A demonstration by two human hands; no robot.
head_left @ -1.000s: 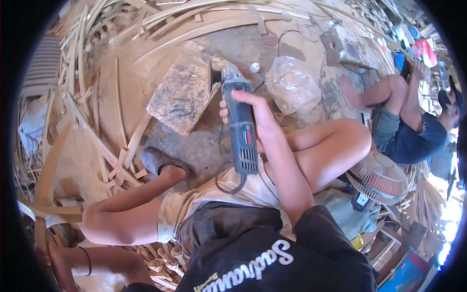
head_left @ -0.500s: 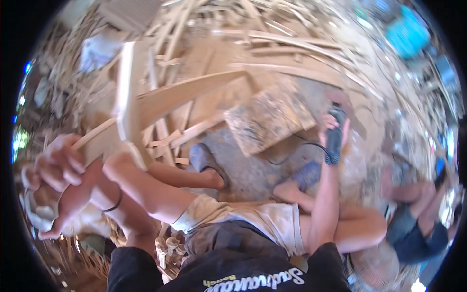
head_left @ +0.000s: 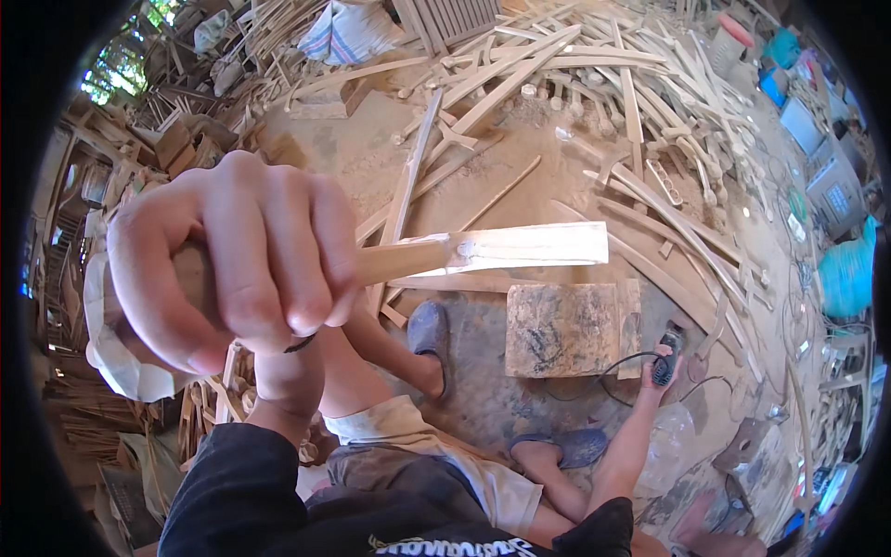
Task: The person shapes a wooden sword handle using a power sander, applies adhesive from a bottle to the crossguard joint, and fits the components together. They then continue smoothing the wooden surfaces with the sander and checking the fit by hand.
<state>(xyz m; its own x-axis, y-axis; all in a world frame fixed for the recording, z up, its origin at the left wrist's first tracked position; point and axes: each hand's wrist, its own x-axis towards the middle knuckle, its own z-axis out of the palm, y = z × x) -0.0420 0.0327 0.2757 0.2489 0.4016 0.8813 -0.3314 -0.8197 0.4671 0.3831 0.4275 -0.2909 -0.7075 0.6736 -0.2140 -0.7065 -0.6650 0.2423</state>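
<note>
Close before me, my left hand (head_left: 246, 246) is raised with its fingers wrapped round a carved wooden piece (head_left: 529, 246). Its slim shaft points right and widens into a pale, brightly lit end. A pale faceted part (head_left: 130, 348) shows on the other side of the hand, seemingly the same piece's other end. Lower and farther right, my right hand (head_left: 657, 373) grips a black corded power tool, apparently an angle grinder (head_left: 666, 355), held out low, apart from the wood. Between the two hands, lower down, sits a stained wooden block (head_left: 561, 330).
Long wooden strips (head_left: 520, 79) and carved pieces lie piled beyond the block. A black cord (head_left: 617, 362) loops beside it. My feet are in grey-blue clogs (head_left: 429, 332). A striped sack (head_left: 348, 32) lies far left, a turquoise bag (head_left: 846, 269) far right. Another person's limb (head_left: 715, 529) shows lower right.
My left hand has come up closer and to the right, turning the wooden piece from upright to nearly level. My right hand with the grinder appears lower and farther right as the view shifts.
</note>
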